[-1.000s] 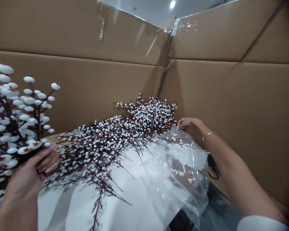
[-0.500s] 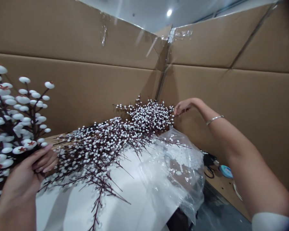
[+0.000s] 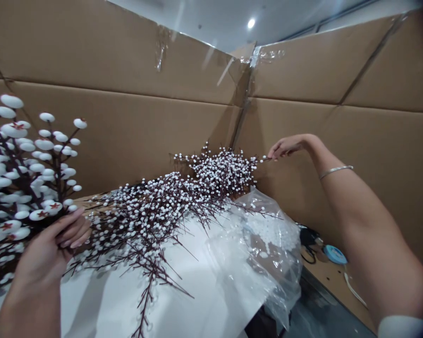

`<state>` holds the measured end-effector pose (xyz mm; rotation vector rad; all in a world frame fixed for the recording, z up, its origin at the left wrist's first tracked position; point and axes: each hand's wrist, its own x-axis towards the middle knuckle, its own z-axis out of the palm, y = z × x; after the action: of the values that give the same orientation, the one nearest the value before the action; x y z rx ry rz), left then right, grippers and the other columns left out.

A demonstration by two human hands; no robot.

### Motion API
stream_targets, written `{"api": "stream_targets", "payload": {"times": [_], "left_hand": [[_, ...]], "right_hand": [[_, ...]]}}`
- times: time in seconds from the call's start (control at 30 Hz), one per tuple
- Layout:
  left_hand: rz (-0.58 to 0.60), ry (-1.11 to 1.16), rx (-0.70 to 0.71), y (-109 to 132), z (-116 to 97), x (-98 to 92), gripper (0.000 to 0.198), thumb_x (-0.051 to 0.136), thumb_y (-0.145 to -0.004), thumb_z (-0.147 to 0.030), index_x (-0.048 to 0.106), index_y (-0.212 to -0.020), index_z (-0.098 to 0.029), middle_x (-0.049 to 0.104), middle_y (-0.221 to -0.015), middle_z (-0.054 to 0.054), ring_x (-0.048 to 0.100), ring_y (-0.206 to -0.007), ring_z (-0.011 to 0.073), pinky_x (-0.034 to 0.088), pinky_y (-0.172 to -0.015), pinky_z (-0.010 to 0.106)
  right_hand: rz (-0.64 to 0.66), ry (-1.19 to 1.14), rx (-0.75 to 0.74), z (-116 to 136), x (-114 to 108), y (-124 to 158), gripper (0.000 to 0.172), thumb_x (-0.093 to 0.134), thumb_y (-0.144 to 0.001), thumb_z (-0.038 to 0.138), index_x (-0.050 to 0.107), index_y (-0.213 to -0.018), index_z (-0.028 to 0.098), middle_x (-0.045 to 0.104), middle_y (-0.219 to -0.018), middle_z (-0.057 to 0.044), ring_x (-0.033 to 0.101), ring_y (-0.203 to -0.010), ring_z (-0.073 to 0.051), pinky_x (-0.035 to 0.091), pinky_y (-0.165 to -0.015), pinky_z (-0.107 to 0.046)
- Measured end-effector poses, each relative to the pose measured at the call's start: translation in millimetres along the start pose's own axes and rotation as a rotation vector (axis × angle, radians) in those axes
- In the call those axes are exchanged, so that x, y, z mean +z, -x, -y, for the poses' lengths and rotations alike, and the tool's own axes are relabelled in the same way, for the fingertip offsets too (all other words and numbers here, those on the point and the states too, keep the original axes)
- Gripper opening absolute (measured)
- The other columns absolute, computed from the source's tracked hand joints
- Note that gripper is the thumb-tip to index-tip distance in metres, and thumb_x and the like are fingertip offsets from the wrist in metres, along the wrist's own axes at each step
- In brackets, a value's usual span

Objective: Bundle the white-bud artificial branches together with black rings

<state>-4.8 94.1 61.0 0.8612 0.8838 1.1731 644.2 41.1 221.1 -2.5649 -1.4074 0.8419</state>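
A bunch of artificial white-berry branches (image 3: 45,173) fills the left side, and my left hand (image 3: 58,239) is closed around its dark stems. Over at the right, my right hand (image 3: 287,146) pinches the end of a thin berry stem (image 3: 267,158), beside the far end of the pile. That pile of white-berry branches (image 3: 169,197) stretches across the middle, its bare brown twigs (image 3: 153,270) pointing toward me. Under it lies a white sheet (image 3: 193,295). How far the pinched stem runs into the pile is hidden among the berries.
Tall cardboard walls (image 3: 127,122) meet in a corner behind the pile. A clear plastic bag (image 3: 268,263) with white pieces in it lies at the right. Beyond it are a blue round roll (image 3: 334,254) and a white cable (image 3: 354,288).
My right hand has moved right, away from the pile, drawing the pinched stem outward. My left hand still holds its bunch, which sits slightly farther right in view.
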Motion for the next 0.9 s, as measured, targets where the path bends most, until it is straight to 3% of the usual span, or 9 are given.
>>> {"api": "stream_targets", "payload": {"times": [0.13,0.27,0.5,0.67,0.73,0.83,0.9], "left_hand": [[-0.004,-0.007,0.002,2,-1,2.6,0.042,0.074,-0.067,-0.022,0.037,-0.046,-0.02,0.026,-0.038,-0.007,0.024,-0.035,0.0065,0.03,-0.03,0.02],[-0.02,-0.018,0.003,2,0,4.2,0.04,0.072,-0.067,-0.02,0.038,-0.047,-0.019,0.025,-0.038,-0.007,0.023,-0.035,0.0065,0.028,-0.03,0.02],[-0.017,-0.02,-0.023,-1,0,1.4,0.044,0.074,-0.066,-0.024,0.036,-0.045,-0.02,0.025,-0.039,-0.006,0.025,-0.036,0.0064,0.03,-0.031,0.021],[-0.03,-0.015,-0.024,1,-1,4.1,0.042,0.075,-0.066,-0.023,0.038,-0.046,-0.02,0.025,-0.039,-0.006,0.025,-0.036,0.0067,0.031,-0.031,0.02],[-0.037,-0.01,-0.026,1,-1,3.8,0.041,0.074,-0.067,-0.022,0.038,-0.046,-0.02,0.025,-0.039,-0.006,0.025,-0.036,0.0066,0.031,-0.03,0.02],[-0.032,0.001,-0.026,-1,0,0.9,0.042,0.074,-0.068,-0.022,0.038,-0.046,-0.02,0.025,-0.039,-0.006,0.025,-0.036,0.0067,0.032,-0.03,0.019],[-0.012,0.007,-0.02,-3,1,-1.4,0.044,0.075,-0.068,-0.023,0.037,-0.046,-0.02,0.025,-0.039,-0.006,0.025,-0.036,0.0067,0.033,-0.031,0.019]], "right_hand": [[-0.035,-0.126,-0.197,2,9,-3,0.022,0.072,-0.077,0.026,0.074,-0.098,0.021,0.071,-0.086,-0.004,0.054,-0.067,-0.011,0.037,-0.058,-0.023],[0.009,-0.108,-0.333,18,34,-11,0.033,0.078,-0.068,0.042,0.074,-0.097,0.026,0.072,-0.094,-0.002,0.061,-0.08,-0.016,0.045,-0.065,-0.025],[-0.001,-0.005,-0.379,54,75,-43,0.037,0.075,-0.07,0.046,0.072,-0.099,0.023,0.074,-0.097,-0.005,0.065,-0.088,-0.02,0.05,-0.074,-0.028],[0.142,0.117,-0.361,66,88,-65,0.028,0.077,-0.066,0.037,0.075,-0.09,0.022,0.076,-0.091,-0.004,0.068,-0.088,-0.02,0.051,-0.076,-0.028],[0.035,0.145,-0.313,64,87,-69,0.02,0.077,-0.065,0.031,0.075,-0.083,0.021,0.076,-0.085,-0.003,0.068,-0.086,-0.02,0.052,-0.077,-0.028],[-0.273,0.142,-0.196,54,81,-72,0.009,0.074,-0.067,0.023,0.075,-0.074,0.018,0.074,-0.076,-0.004,0.068,-0.079,-0.021,0.051,-0.076,-0.028],[-0.425,0.113,-0.144,45,79,-73,0.01,0.069,-0.069,0.02,0.075,-0.076,0.016,0.073,-0.076,-0.005,0.067,-0.08,-0.022,0.05,-0.075,-0.028]]}}
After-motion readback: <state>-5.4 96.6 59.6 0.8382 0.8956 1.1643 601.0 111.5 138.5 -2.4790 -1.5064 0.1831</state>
